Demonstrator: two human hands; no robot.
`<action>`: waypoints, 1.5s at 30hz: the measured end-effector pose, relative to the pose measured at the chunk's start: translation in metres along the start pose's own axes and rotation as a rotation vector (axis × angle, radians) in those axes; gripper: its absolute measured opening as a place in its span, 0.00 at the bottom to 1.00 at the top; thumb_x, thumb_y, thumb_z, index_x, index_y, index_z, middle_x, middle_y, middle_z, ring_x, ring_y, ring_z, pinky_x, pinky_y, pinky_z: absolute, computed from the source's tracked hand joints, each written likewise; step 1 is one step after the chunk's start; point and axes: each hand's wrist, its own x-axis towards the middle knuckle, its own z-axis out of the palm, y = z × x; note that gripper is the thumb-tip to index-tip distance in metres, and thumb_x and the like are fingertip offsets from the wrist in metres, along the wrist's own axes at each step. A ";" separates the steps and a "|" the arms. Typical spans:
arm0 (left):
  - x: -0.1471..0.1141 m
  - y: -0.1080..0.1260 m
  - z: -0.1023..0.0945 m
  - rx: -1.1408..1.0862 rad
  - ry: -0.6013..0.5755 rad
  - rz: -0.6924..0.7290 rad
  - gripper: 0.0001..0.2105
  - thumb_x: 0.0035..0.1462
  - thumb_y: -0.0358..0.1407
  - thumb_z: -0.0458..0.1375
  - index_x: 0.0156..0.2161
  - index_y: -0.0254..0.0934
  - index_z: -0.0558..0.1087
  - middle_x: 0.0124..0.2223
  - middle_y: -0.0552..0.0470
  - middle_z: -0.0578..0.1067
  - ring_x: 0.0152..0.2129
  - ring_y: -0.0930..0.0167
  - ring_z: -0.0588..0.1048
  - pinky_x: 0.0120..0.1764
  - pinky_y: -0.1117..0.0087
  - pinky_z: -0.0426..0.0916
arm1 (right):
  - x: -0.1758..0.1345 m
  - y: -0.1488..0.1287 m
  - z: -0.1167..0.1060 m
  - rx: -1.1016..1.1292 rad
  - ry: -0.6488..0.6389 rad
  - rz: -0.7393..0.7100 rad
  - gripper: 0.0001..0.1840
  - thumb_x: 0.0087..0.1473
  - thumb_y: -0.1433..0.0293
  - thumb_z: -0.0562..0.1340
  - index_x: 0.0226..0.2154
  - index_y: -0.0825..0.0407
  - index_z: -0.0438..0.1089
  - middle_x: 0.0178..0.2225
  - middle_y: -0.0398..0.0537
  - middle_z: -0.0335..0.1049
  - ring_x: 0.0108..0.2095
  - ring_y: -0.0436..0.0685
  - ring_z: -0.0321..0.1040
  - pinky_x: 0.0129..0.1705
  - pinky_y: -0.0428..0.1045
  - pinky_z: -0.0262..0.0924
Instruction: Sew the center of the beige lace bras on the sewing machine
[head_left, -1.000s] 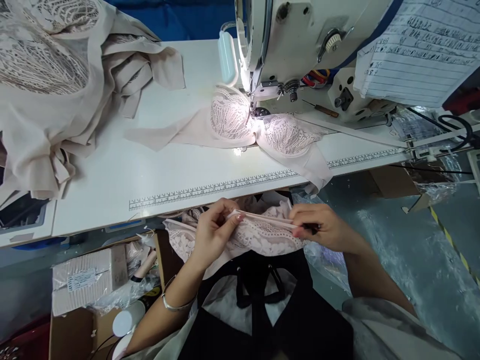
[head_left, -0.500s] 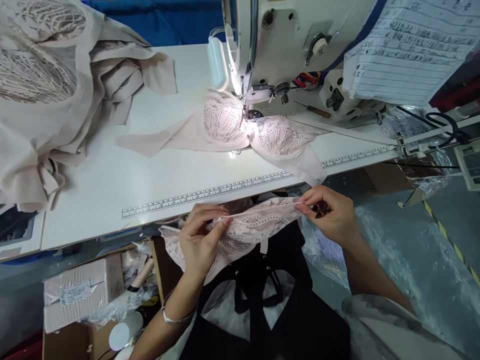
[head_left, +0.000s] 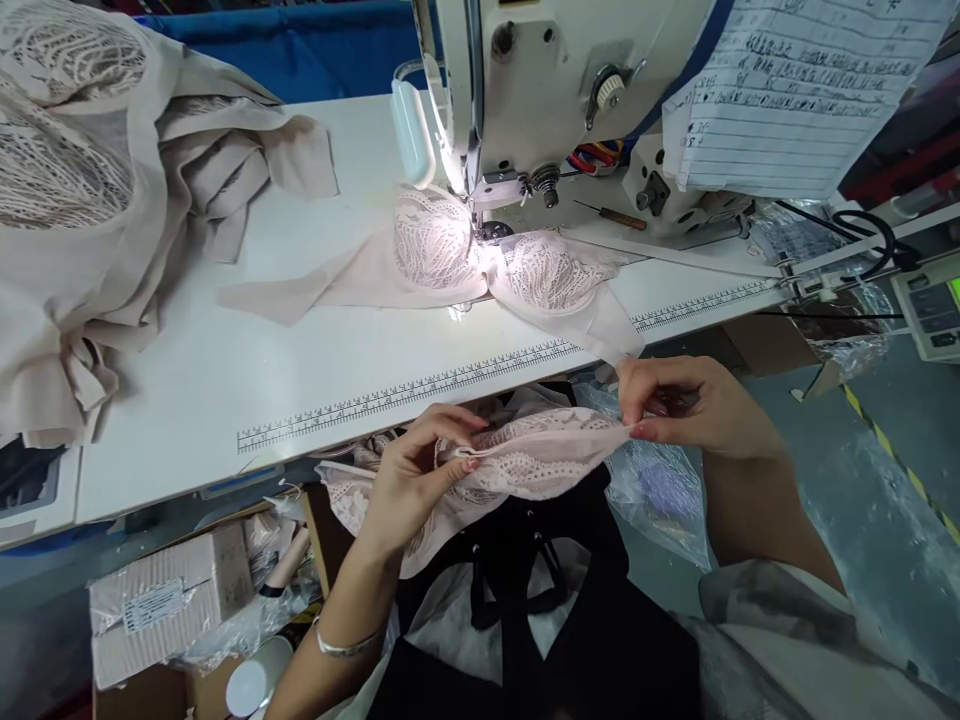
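Observation:
Over my lap, just off the table's front edge, a pale pink lace bra (head_left: 536, 465) is stretched between my two hands. My left hand (head_left: 416, 475) pinches it between thumb and fingers near the middle. At its right end my right hand (head_left: 679, 410) grips the edge, thumb against bent fingers. A second lace bra (head_left: 551, 275) lies under the sewing machine (head_left: 547, 110), its centre close to the lit needle area. One wing of that bra hangs toward my right hand.
Beige lace pieces (head_left: 180, 150) are heaped on the left of the white table (head_left: 180, 370), which has a printed ruler (head_left: 420, 390). An awl (head_left: 611, 215) lies behind the machine's needle. Handwritten sheets (head_left: 795, 100) hang at right. A cardboard box (head_left: 142, 680) stands below left.
My right hand has moved right and its hold has changed, pulling the lace bra's end outward. My left hand has shifted slightly right. The whole view has tilted a little.

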 end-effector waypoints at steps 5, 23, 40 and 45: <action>0.023 0.022 0.028 0.138 -0.304 0.126 0.13 0.59 0.44 0.67 0.44 0.40 0.76 0.47 0.45 0.76 0.45 0.64 0.75 0.48 0.64 0.71 | 0.016 -0.022 0.028 -0.284 -0.083 -0.026 0.05 0.56 0.73 0.66 0.29 0.51 0.74 0.29 0.43 0.72 0.29 0.50 0.65 0.30 0.45 0.57; 0.032 0.021 0.044 -0.118 -0.193 -0.003 0.09 0.63 0.31 0.62 0.29 0.36 0.71 0.41 0.49 0.78 0.38 0.71 0.75 0.43 0.71 0.68 | 0.006 0.006 0.026 -0.053 0.124 -0.118 0.06 0.59 0.72 0.64 0.30 0.53 0.70 0.32 0.47 0.75 0.23 0.45 0.60 0.22 0.43 0.52; 0.047 0.045 0.057 0.164 -0.180 -0.139 0.04 0.57 0.37 0.66 0.36 0.38 0.80 0.31 0.54 0.81 0.28 0.73 0.76 0.34 0.75 0.68 | 0.000 -0.006 0.038 -0.103 0.211 -0.047 0.10 0.56 0.69 0.69 0.37 0.48 0.66 0.29 0.39 0.67 0.25 0.48 0.64 0.27 0.45 0.58; 0.050 0.040 0.061 -0.045 -0.124 -0.273 0.08 0.56 0.38 0.66 0.28 0.36 0.79 0.17 0.60 0.67 0.14 0.79 0.58 0.19 0.77 0.53 | 0.000 -0.004 0.033 -0.081 0.290 -0.005 0.19 0.69 0.58 0.55 0.33 0.51 0.70 0.24 0.40 0.67 0.21 0.47 0.61 0.26 0.45 0.56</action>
